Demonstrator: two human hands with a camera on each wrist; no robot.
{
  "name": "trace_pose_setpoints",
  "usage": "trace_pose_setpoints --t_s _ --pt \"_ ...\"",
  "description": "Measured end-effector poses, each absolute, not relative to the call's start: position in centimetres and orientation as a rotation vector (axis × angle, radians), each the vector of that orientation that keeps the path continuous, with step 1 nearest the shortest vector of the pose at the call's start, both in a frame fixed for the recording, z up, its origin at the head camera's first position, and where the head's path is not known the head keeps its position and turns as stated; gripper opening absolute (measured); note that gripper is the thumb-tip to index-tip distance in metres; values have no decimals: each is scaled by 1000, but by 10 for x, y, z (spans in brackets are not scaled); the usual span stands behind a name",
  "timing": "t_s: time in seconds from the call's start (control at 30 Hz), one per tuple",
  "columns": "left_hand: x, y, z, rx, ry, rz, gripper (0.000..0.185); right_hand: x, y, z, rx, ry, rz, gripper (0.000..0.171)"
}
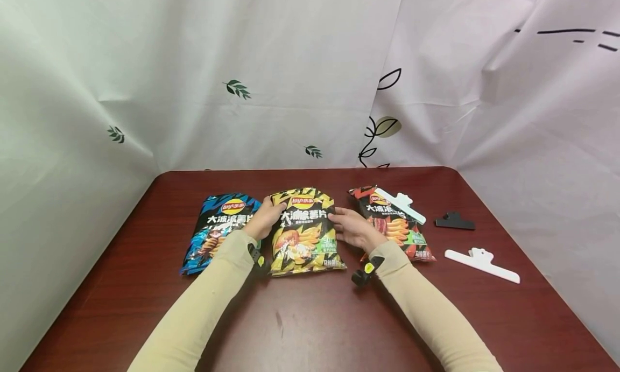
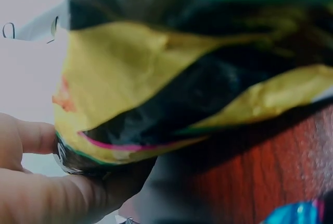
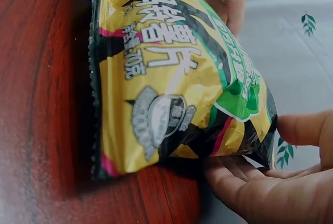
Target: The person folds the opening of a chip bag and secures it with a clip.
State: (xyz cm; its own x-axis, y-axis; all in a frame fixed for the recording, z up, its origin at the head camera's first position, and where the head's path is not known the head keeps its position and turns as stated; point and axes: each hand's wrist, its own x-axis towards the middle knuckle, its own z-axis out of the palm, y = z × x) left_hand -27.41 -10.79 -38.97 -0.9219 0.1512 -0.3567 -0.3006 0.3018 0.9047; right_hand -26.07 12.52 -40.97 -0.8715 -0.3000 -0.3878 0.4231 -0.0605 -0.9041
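Both hands are at a yellow bag of potato chips [image 1: 303, 237] in the middle of the table. My left hand [image 1: 263, 218] grips its left edge, with the thumb [image 2: 57, 195] and a finger on either side of the film in the left wrist view. On the other side, my right hand [image 1: 356, 229] holds the right edge. The right wrist view has its thumb [image 3: 302, 128] over the bag and the other fingers under it. The bag's lower end tilts up from the tabletop there.
A blue chip bag [image 1: 198, 243] lies left of the yellow one. To the right, a red chip bag [image 1: 421, 248] has a white clip [image 1: 402, 204] across it. A black clip [image 1: 454, 222] and another white clip [image 1: 481, 263] lie farther right on the dark red table [image 1: 310, 323].
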Motion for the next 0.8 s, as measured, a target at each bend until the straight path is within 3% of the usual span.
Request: trace_pose_setpoints --t_s 0.33,0.8 --pt "-274 -107 -389 -118 2171 1685 76 -259 126 -408 132 1751 -1999 49" --pt "-264 -100 -382 -90 2173 1703 76 -251 127 -398 88 1786 -1997 64"
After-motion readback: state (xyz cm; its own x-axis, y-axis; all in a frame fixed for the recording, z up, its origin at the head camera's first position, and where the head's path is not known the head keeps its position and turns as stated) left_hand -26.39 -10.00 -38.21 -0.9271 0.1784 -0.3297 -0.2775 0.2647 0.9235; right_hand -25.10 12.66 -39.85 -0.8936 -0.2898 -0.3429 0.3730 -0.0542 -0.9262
